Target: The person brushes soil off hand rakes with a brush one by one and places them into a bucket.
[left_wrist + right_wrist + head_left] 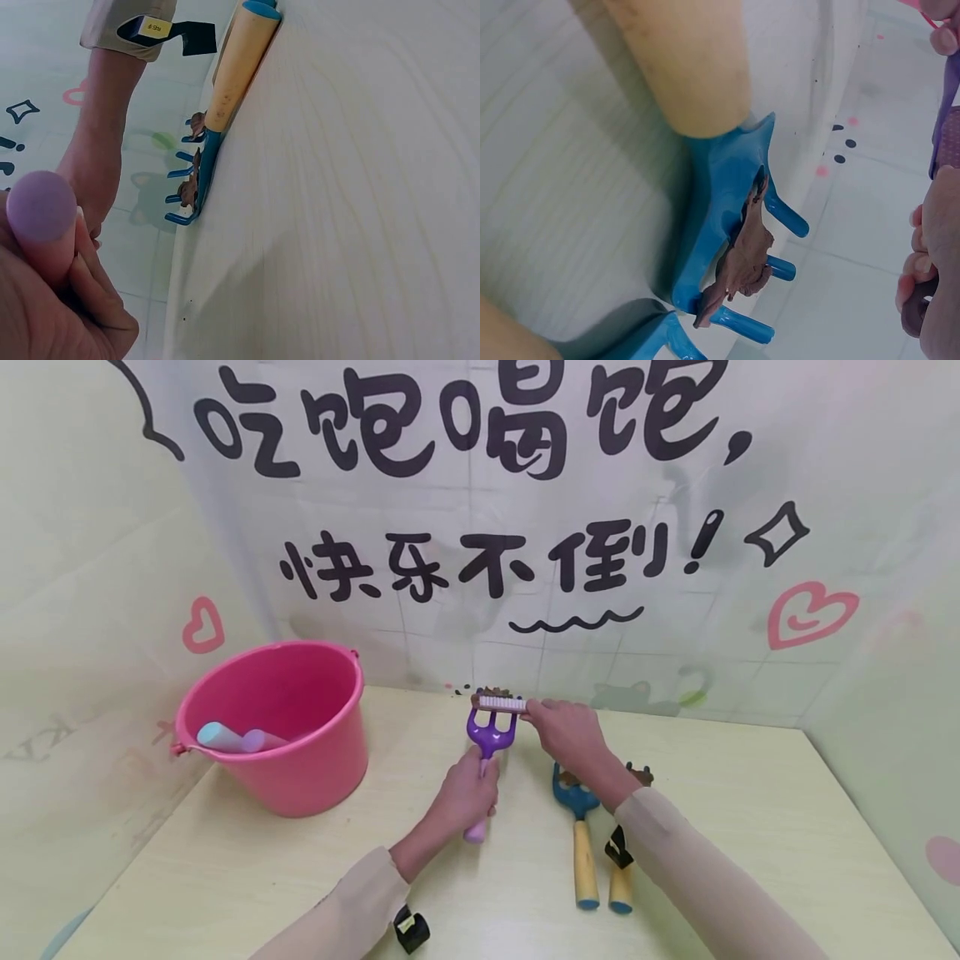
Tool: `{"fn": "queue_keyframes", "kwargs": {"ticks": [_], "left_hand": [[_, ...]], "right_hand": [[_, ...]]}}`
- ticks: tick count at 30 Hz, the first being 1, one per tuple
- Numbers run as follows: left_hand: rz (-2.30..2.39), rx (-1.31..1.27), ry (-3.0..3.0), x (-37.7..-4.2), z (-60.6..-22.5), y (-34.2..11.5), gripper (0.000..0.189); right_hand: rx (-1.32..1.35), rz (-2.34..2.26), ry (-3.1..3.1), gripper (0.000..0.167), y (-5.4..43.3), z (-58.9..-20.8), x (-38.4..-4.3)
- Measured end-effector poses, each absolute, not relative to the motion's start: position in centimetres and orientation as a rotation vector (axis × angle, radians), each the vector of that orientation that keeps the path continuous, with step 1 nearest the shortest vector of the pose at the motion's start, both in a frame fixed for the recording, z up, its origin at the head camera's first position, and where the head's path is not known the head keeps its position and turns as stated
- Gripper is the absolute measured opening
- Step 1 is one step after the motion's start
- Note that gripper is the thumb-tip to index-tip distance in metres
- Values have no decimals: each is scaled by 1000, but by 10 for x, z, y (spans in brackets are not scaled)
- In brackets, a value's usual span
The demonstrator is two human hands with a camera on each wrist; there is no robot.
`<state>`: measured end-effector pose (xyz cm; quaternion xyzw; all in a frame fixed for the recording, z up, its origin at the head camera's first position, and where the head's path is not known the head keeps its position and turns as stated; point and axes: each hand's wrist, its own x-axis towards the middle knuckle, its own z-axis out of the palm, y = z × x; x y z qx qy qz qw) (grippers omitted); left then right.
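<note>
My left hand (pixel 461 789) grips the lilac handle of a purple hand rake (pixel 491 742), its tines pointing away toward the wall. Brown leaf-like debris (pixel 497 692) sits at the tines. In my right hand (pixel 567 731) is a small brush (pixel 501 703) with white bristles, lying across the tines in the head view. The right wrist view catches the brush's brown handle end (pixel 915 307) with a hole in it. Below my right forearm lie two blue hand rakes (pixel 577 797) with wooden handles; brown debris (pixel 742 255) is caught on the nearer head.
A pink bucket (pixel 348 735) stands at the left with light blue and lilac handles (pixel 220 737) leaning inside. A white printed curtain (pixel 450 643) hangs behind the pale wooden table (pixel 750 827). My right forearm partly covers one blue rake.
</note>
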<state>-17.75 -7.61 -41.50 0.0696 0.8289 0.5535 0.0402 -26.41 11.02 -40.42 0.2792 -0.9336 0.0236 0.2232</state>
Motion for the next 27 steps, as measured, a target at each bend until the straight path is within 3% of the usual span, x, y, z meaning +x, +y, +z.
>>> {"fn": "queue_keyframes", "kwargs": {"ticks": [27], "left_hand": [[1716,121,2421,-172,-406,-77,32]], "right_hand": [[666,231,-2573,16,135,-390,-267]]}}
